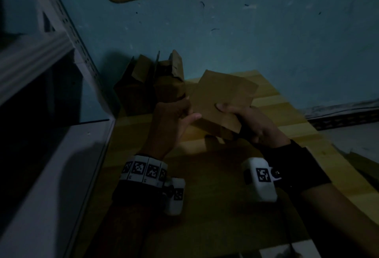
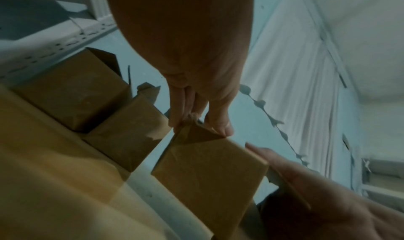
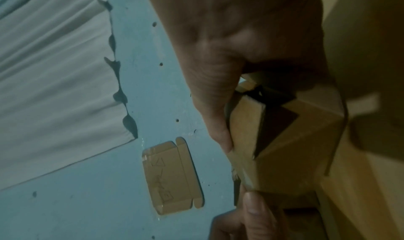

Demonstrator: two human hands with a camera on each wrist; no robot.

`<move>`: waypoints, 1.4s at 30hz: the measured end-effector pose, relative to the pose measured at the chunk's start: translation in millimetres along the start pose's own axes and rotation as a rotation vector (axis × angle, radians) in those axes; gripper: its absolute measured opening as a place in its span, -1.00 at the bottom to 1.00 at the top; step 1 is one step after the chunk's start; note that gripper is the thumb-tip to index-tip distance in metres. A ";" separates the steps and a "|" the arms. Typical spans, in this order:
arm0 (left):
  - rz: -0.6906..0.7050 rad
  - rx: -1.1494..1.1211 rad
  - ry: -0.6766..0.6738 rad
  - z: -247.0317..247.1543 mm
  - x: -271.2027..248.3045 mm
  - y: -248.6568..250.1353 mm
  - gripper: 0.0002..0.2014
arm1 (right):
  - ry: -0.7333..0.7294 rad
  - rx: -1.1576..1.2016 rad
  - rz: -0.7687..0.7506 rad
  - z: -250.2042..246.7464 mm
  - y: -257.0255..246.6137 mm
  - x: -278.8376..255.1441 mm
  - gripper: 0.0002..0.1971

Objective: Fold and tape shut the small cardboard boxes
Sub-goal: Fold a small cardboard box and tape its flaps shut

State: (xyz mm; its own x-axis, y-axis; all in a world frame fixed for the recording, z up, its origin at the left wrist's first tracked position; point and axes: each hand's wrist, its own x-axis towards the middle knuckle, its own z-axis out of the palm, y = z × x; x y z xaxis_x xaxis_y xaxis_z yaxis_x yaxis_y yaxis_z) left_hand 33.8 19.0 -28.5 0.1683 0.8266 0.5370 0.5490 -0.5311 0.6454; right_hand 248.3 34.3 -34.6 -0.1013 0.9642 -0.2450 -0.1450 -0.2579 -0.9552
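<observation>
I hold a small brown cardboard box (image 1: 223,101) in both hands above the yellow wooden table (image 1: 205,196). My left hand (image 1: 176,118) is at its left side. In the left wrist view the left hand's fingers (image 2: 186,105) and thumb pinch a folded corner flap of the box (image 2: 210,171). My right hand (image 1: 246,118) grips the lower right part, thumb lying on the front face. In the right wrist view the thumb runs down the edge of the box (image 3: 290,148), where a dark open gap shows between flaps. No tape is in view.
Two other small cardboard boxes (image 1: 141,87) (image 1: 170,81) with raised flaps stand at the table's back left against the blue wall. A flat cardboard piece (image 3: 172,178) is stuck to the wall. A white metal shelf (image 1: 41,73) stands close on the left.
</observation>
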 end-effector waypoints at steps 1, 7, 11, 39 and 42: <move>-0.012 -0.022 0.003 -1.2 -0.2 -0.6 -0.75 | 0.011 0.014 -0.013 1.3 -0.8 -0.4 -0.29; -0.163 -0.216 0.087 -3.6 0.9 4.2 -0.91 | -0.018 0.086 -0.068 -2.7 -6.8 -0.8 -0.43; -0.211 -0.363 0.141 -6.9 3.7 5.9 -0.88 | -0.094 0.162 -0.069 -5.9 -9.8 -2.9 -0.45; -0.183 -0.479 -0.011 -19.5 3.3 16.0 -0.59 | -0.130 0.295 -0.156 -8.8 -16.2 -6.6 -0.54; -0.193 -0.331 0.009 -12.6 2.6 19.8 -0.37 | -0.122 0.277 -0.165 -4.5 -15.1 -7.3 -0.46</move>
State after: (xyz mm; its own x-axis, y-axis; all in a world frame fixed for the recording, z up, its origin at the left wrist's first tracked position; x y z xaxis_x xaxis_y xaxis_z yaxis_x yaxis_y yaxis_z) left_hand 34.7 8.2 -7.5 0.0800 0.9164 0.3922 0.2757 -0.3985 0.8747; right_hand 255.7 31.5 -19.1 -0.1688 0.9842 -0.0534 -0.4296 -0.1223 -0.8947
